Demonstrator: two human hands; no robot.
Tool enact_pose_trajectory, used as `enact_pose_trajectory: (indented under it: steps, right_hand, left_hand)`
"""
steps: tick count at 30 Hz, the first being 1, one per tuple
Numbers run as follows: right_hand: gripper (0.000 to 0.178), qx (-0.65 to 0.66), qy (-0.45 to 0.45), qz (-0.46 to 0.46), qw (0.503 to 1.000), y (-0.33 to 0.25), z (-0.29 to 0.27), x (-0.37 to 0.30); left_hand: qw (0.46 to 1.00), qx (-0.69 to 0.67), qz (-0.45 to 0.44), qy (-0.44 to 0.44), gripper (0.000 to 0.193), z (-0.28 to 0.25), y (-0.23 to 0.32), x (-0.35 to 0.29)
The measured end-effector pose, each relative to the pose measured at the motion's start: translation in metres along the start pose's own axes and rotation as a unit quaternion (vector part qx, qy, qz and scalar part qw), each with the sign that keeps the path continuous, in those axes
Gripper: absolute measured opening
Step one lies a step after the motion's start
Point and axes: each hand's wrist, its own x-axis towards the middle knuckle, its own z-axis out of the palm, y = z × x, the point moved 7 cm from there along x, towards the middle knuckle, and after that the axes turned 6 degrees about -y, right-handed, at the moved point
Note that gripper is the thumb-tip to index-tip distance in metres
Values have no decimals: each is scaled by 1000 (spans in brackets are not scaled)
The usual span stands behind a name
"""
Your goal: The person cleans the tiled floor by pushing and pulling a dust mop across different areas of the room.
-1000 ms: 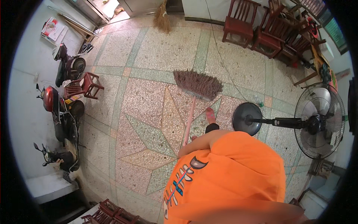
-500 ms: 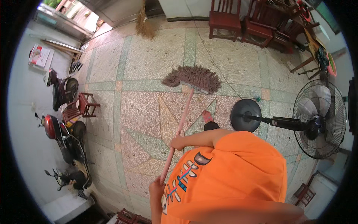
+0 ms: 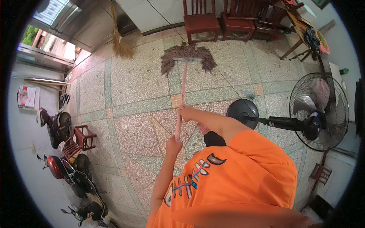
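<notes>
A mop (image 3: 182, 89) with a pink handle reaches away from me across the speckled floor. Its brownish-purple strands (image 3: 190, 51) lie spread on the tiles, fanned to both sides of a pale crossbar. Near the handle's close end, my left hand (image 3: 173, 146) is wrapped round the shaft. My right hand (image 3: 185, 113) grips the same handle farther up, with the arm stretched out in front of my orange shirt. Both hands are closed, and part of their fingers is hidden behind the handle.
A standing fan (image 3: 317, 112) with a round black base (image 3: 242, 113) is close on my right. Red wooden chairs (image 3: 201, 24) line the far wall beside a straw broom (image 3: 121, 43). Motorbikes (image 3: 72, 173) and a small chair (image 3: 83, 138) stand left. A thin cable (image 3: 228, 81) crosses the floor.
The mop head has slid away from me toward the far chairs. Both hands have moved forward with the handle, and my arms are stretched farther. The view has shifted too.
</notes>
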Motion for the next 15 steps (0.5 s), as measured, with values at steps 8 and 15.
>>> enact_pose_trajectory:
  steps: [8,15]
  right_hand:
    - [54,12,47,11,999,6,-4,-39]
    - [46,-5,70,-107,992,-66,67,-54]
  left_hand:
    - [999,13,37,36,26,30,-4,51]
    - [1000,-6,1,-1,29,41,-58,-55]
